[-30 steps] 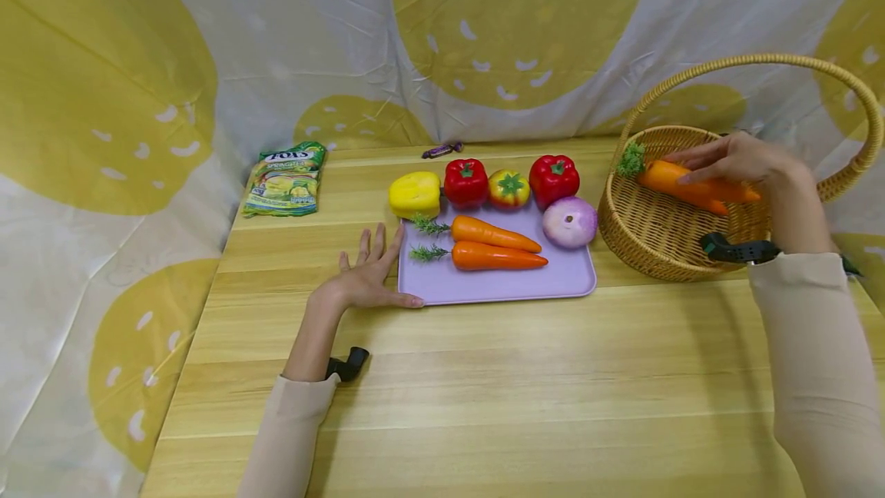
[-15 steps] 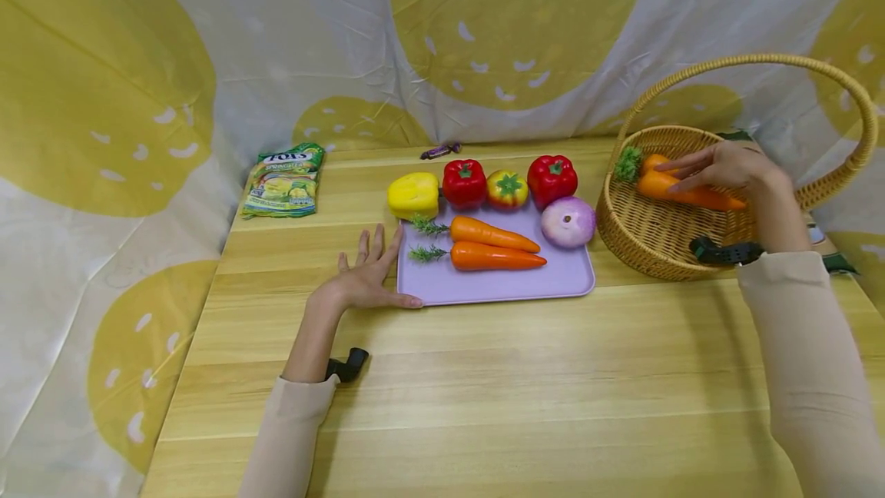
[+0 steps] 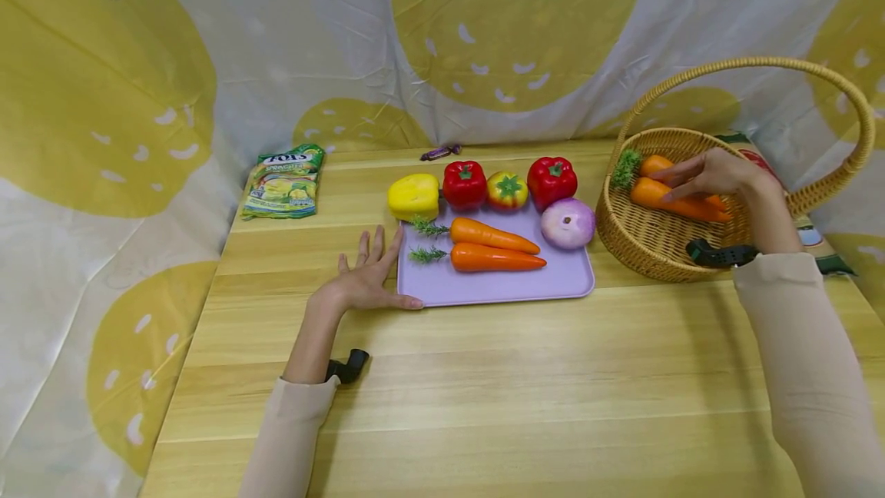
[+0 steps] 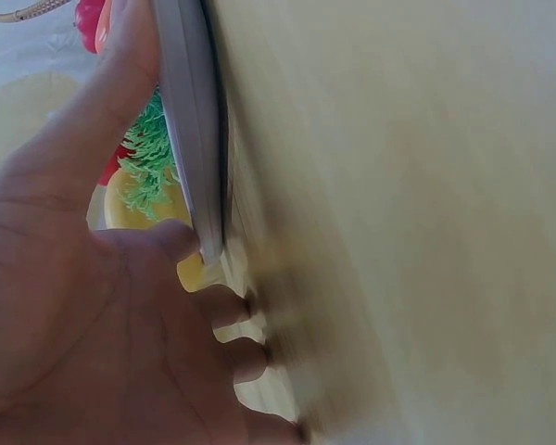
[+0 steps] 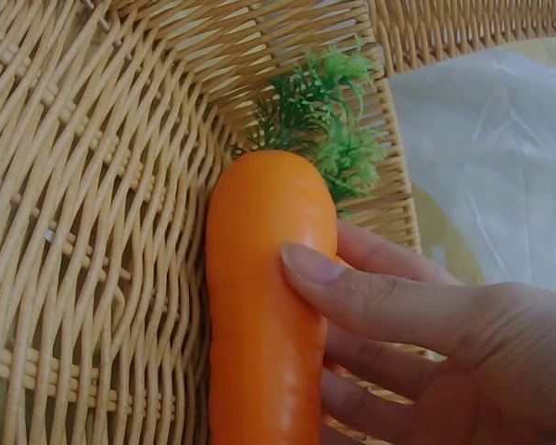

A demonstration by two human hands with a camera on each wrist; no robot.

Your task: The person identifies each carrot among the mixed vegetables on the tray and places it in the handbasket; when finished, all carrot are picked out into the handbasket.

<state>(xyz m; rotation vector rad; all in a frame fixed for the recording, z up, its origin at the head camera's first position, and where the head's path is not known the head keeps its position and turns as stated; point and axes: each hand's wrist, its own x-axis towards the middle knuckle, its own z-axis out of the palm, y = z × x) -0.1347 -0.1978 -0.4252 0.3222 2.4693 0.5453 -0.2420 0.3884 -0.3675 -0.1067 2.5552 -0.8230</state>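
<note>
In the head view my right hand [image 3: 719,175] reaches into the wicker basket [image 3: 625,248] and holds a carrot [image 3: 664,200] by its thick part. The right wrist view shows the thumb on the carrot [image 5: 264,278] and the fingers along its side. A second carrot [image 3: 657,165] lies behind it, with green tops against the basket wall. My left hand [image 3: 362,279] spreads its fingers at the left side of the lilac tray [image 3: 498,294], its thumb along the front left corner. The left wrist view shows the thumb against the tray edge [image 4: 190,120].
On the tray are two carrots [image 3: 498,257], an onion [image 3: 568,223], a yellow pepper [image 3: 413,197], red peppers [image 3: 465,184] and a yellow-red tomato-like piece [image 3: 508,190]. A green snack packet [image 3: 283,181] lies left; a purple-wrapped candy [image 3: 441,152] lies behind. Another packet [image 3: 833,256] is right of the basket.
My right hand has shifted slightly left and toward me inside the basket, and the carrot has moved lower with it, uncovering more of the other carrot. The left hand has stayed in place.
</note>
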